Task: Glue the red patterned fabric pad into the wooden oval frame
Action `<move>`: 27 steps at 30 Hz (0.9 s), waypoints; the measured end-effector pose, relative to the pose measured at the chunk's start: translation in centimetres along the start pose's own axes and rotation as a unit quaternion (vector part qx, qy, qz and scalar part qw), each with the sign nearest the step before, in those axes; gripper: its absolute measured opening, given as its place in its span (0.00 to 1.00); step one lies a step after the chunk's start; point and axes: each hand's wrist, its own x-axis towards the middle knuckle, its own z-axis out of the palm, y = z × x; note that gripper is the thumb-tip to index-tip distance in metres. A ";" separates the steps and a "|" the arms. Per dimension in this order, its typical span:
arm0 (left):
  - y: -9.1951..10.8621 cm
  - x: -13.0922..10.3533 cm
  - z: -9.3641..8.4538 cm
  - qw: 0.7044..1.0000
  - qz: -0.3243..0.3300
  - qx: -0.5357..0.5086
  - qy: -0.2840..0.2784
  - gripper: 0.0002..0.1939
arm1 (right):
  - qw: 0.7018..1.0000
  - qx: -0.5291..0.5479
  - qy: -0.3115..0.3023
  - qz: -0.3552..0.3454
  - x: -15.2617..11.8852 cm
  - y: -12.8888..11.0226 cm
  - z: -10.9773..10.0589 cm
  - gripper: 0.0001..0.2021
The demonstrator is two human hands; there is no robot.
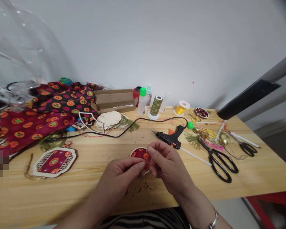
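A round piece (140, 153) with dark red flowered fabric and a pale rim is at the front middle, partly hidden behind my fingers. My left hand (123, 175) is closed, thumb and forefinger pinched together over its lower part. Close beside it, my right hand (165, 165) is also pinched, its fingertips at the right edge of the piece. Whatever lies between the fingers of either hand is too small or hidden to name. A black glue gun (171, 138) with a white stick lies just beyond my right hand.
Left: a framed fabric ornament (54, 161) and patterned cloth (68, 97). Behind: a cardboard box (114, 100), bottles and thread spools (156, 105). Right: large black scissors (220, 163), smaller scissors (247, 148), tassels and gold bells. A black cord (114, 136) crosses the wooden table (85, 203).
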 end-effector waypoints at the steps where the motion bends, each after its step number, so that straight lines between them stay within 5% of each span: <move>1: 0.0 0.0 0.0 1.000 -0.002 0.004 0.002 0.11 | 1.000 -0.002 0.002 -0.001 0.0 0.0 -0.1 0.14; 13: 0.1 -0.4 0.1 0.999 -0.026 -0.020 0.031 0.08 | 0.999 -0.033 0.018 -0.006 0.1 -0.5 -0.6 0.13; 16: -0.2 -0.3 0.0 0.995 -0.041 -0.069 0.060 0.07 | 0.976 -0.138 0.078 -0.148 0.3 -0.5 -1.6 0.12; 19: -0.6 -0.1 -0.1 0.987 -0.058 -0.112 0.096 0.07 | 0.905 -0.247 0.186 -0.292 0.2 -0.8 -2.8 0.12; 27: 0.2 0.0 -0.2 0.985 -0.044 -0.131 0.101 0.06 | 0.945 -0.252 0.101 -0.181 -0.2 -0.6 -3.2 0.11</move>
